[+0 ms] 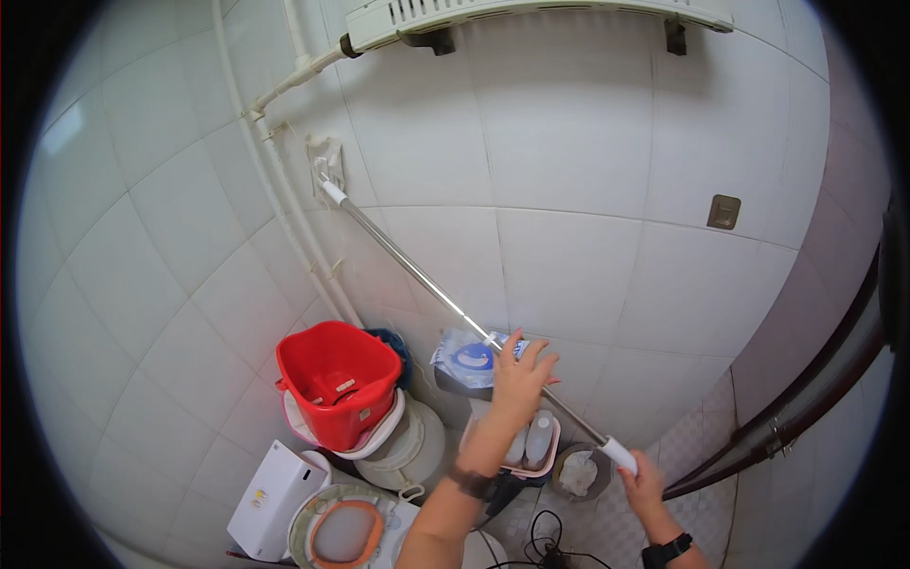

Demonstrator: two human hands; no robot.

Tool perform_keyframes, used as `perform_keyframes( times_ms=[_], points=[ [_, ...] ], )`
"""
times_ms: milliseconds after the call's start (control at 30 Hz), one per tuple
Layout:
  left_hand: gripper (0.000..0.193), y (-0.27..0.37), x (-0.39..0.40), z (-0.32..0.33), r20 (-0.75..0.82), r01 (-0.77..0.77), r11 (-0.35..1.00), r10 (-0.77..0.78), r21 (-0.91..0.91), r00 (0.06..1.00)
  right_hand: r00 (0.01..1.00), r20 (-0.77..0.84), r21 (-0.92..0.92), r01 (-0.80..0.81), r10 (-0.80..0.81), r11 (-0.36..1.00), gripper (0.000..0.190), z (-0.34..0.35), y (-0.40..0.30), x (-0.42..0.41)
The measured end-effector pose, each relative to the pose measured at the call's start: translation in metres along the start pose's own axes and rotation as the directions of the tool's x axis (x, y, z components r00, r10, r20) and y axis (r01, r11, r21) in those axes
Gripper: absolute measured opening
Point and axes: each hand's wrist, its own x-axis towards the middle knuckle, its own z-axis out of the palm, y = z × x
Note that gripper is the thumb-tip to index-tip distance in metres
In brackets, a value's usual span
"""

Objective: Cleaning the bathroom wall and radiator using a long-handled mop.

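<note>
A long metal pole (412,267) slants across the view, with a white handgrip (617,453) at its lower end. At its upper end a flat cleaning head with a pale cloth (328,156) lies against the tiled wall (426,156), close to the corner pipes. My right hand (643,484) is closed around the handgrip. Midway down, my left hand (522,384) is over the pole with its fingers spread, not wrapped around it. The hand hides that stretch of pole.
White pipes (284,206) run down the corner, below a radiator (540,7). A red bucket (338,384) rests on stacked basins beside a toilet (348,533). Nearby are a blue-and-white packet (466,359), a pink basket (547,455), a waste bin (604,473), black cables (547,540) and a dark-edged door (803,419).
</note>
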Motion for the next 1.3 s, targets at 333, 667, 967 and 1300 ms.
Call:
perform_keyframes(
  times_ms=[333,667,967,1300],
  points=[
    [0.026,0.182,-0.121,0.070,0.129,-0.157,0.948,0.199,-0.278,0.972,0.914,0.122,-0.300,-0.337,0.386,0.892,0.032,-0.124,0.134,-0.241],
    [0.038,0.059,-0.016,-0.016,-0.073,-0.200,0.973,0.192,-0.113,0.979,0.987,-0.149,-0.150,-0.078,0.055,0.986,0.029,-0.044,-0.026,-0.088],
    [0.034,0.195,-0.067,0.037,0.130,-0.326,0.931,0.348,-0.165,0.928,0.947,-0.102,-0.154,-0.318,0.306,0.935,0.025,-0.113,0.056,-0.212],
    [0.052,0.153,0.011,0.029,-0.029,-0.149,0.989,0.149,0.015,0.988,0.994,-0.102,-0.079,-0.038,0.030,0.996,0.027,-0.147,0.018,-0.075]
  ],
)
